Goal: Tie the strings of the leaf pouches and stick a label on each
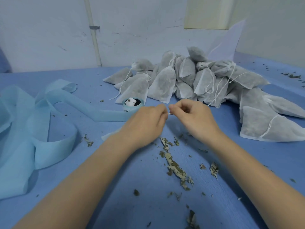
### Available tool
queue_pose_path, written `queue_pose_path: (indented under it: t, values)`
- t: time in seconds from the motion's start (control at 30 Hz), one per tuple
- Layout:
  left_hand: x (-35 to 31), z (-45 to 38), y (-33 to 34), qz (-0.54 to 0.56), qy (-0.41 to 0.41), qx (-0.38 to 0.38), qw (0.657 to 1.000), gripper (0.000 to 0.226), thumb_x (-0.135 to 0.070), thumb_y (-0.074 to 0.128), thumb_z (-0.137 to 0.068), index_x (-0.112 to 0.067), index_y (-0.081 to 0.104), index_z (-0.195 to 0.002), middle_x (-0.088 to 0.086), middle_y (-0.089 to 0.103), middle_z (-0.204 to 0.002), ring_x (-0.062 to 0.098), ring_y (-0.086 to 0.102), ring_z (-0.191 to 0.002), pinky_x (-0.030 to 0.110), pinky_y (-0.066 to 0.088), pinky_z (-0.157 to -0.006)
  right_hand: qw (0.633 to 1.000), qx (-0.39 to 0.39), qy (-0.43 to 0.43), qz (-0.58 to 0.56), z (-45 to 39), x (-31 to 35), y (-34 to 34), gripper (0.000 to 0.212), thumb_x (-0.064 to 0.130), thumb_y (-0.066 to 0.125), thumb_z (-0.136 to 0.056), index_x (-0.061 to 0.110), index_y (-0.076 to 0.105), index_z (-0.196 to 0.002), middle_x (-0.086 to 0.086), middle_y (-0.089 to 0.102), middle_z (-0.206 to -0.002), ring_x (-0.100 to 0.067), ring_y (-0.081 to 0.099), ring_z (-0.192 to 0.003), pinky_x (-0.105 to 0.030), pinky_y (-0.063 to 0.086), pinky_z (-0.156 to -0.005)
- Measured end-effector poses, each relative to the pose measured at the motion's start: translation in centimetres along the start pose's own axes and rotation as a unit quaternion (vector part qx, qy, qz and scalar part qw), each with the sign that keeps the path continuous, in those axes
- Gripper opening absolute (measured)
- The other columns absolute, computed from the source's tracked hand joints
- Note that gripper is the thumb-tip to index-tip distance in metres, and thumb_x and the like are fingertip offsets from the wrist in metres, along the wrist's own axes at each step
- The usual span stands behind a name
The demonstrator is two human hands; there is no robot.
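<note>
The string [168,114] shows only as a short white length at frame centre, pinched between the fingers of the left hand [148,123] and right hand [193,118], above the worktop [115,162]. Both hands are curled tight on it. Its pouch is hidden beneath the left hand; only a pale corner shows at the wrist. Risk: uneven pull may slip the knot or spill more leaf crumbs [175,164]. The pouch pile [189,80] lies upper right, the label roll [132,104] just beyond the hands.
</note>
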State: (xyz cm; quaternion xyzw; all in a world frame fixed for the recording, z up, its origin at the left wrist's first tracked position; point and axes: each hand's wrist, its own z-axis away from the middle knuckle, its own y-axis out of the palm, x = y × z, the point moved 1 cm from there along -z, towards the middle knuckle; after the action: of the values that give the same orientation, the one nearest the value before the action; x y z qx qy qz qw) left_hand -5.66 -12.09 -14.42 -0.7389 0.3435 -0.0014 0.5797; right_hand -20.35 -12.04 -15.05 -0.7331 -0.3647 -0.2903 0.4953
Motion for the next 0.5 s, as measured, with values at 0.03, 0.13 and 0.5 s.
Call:
queue_pose_path:
  t: [0.03,0.13,0.5]
  values:
    - [0.02,0.0,-0.09,0.022,-0.011,-0.008,1.0,0.019,-0.023,0.039,-0.099,-0.015,0.057,-0.098,0.003,0.064,-0.089,0.022,0.054,-0.085,0.038,0.044,-0.08,1.0,-0.007,0.003,0.008,-0.08,0.07,-0.15,0.028,0.031,0.058,-0.093,0.019,0.066,-0.068,0.016,0.044,-0.041,0.001,0.042,-0.043,-0.008,0.032,-0.048]
    - [0.08,-0.23,-0.4,0.07,-0.01,-0.037,0.997,0.018,-0.019,0.04,-0.097,-0.014,0.055,-0.088,-0.001,0.057,-0.072,0.017,0.047,-0.07,0.031,0.038,-0.069,0.996,-0.024,0.082,-0.018,-0.36,0.3,-0.49,0.045,0.036,0.056,-0.092,0.021,0.06,-0.049,0.011,0.046,-0.043,-0.005,0.039,-0.044,-0.015,0.032,-0.045]
    - [-0.48,-0.3,0.13,0.335,-0.129,-0.1,0.928,0.01,-0.019,0.055,-0.091,-0.023,0.059,-0.084,-0.013,0.067,-0.063,0.004,0.061,-0.069,0.019,0.046,-0.071,0.73,0.079,0.226,-0.64,0.32,0.87,0.19,0.022,0.004,0.042,-0.07,0.005,0.059,-0.084,0.006,0.027,-0.046,-0.008,0.01,-0.044,-0.016,0.011,-0.034]
